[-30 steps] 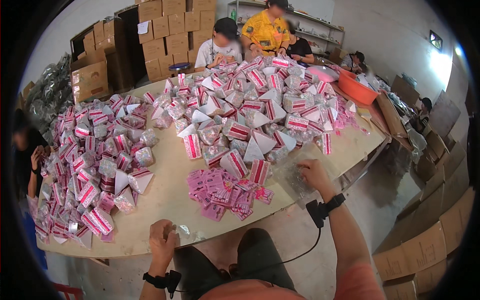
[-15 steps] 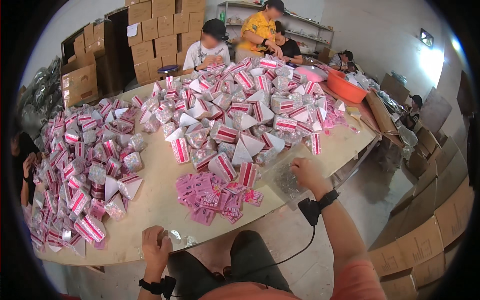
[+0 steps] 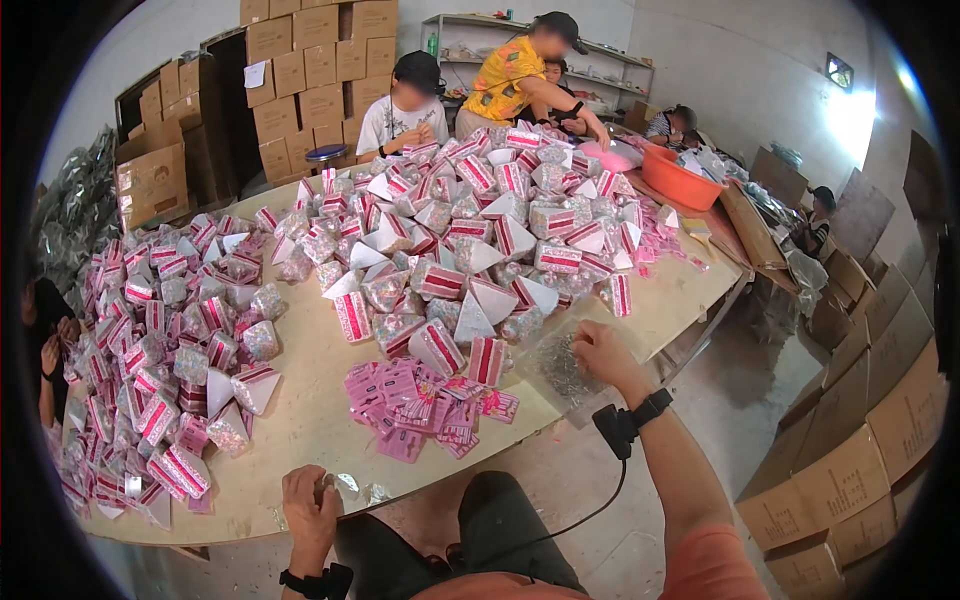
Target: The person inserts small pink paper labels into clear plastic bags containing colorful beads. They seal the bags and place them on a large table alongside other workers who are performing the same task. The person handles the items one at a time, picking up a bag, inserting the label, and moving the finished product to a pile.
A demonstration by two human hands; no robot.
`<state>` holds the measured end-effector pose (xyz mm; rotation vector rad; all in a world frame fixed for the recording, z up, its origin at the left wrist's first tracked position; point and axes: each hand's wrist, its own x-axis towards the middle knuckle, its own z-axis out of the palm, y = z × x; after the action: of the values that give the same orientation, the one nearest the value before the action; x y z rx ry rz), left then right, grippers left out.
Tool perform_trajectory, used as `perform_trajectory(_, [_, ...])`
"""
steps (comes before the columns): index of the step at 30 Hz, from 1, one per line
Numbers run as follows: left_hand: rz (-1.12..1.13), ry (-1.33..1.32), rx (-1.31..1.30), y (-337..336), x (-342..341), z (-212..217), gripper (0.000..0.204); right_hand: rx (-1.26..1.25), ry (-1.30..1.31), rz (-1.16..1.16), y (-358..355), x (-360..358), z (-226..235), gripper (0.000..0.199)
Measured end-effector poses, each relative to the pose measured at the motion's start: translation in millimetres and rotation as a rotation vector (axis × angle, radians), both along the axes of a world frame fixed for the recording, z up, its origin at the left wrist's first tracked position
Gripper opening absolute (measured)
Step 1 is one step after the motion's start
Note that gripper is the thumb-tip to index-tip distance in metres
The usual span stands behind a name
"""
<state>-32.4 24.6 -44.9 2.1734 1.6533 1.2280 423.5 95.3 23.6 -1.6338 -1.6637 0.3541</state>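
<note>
My right hand (image 3: pixel 607 355) is over a clear plastic bag (image 3: pixel 556 372) with small see-through pieces, at the table's front right edge. Its fingers are curled and pinched together; what they hold is hidden. By the near table edge my left hand (image 3: pixel 311 502) is closed, its fingers curled beside small clear plastic pieces (image 3: pixel 347 482). Whether it grips one of them is too small to tell. Between the hands lies a loose pile of pink printed cards (image 3: pixel 400 395). Just behind it stands a cake-slice-shaped item with a dark pink stripe (image 3: pixel 487 361).
A large heap of wrapped cake-slice shapes (image 3: pixel 470 228) covers the table's middle, another heap (image 3: pixel 160 340) its left side. An orange basin (image 3: pixel 680 180) stands at the far right. Several people are around the table; cardboard boxes (image 3: pixel 840 480) line the right.
The person in the yellow shirt has leaned over and reached an arm toward the pink pile by the basin. The view has shifted slightly; my hands stay in nearly the same places.
</note>
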Motion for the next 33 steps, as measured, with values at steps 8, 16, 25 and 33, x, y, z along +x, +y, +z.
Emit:
perform_trajectory(8, [0.004,-0.04,-0.012,-3,1,5,0.023,0.027,0.194,-0.087,-11,-12,17,0.008])
perform_trajectory(16, [0.004,-0.083,-0.129,8,-13,-1,0.023,-0.013,0.52,0.102,-39,-106,12,0.001])
perform_trajectory(25, [-0.108,-0.152,-0.478,40,-4,44,0.031,-0.137,0.681,0.259,-51,-170,-43,0.005])
perform_trajectory(33, [-0.171,-0.063,-0.21,56,43,31,0.038,-0.086,0.767,0.17,-48,-176,-57,0.003])
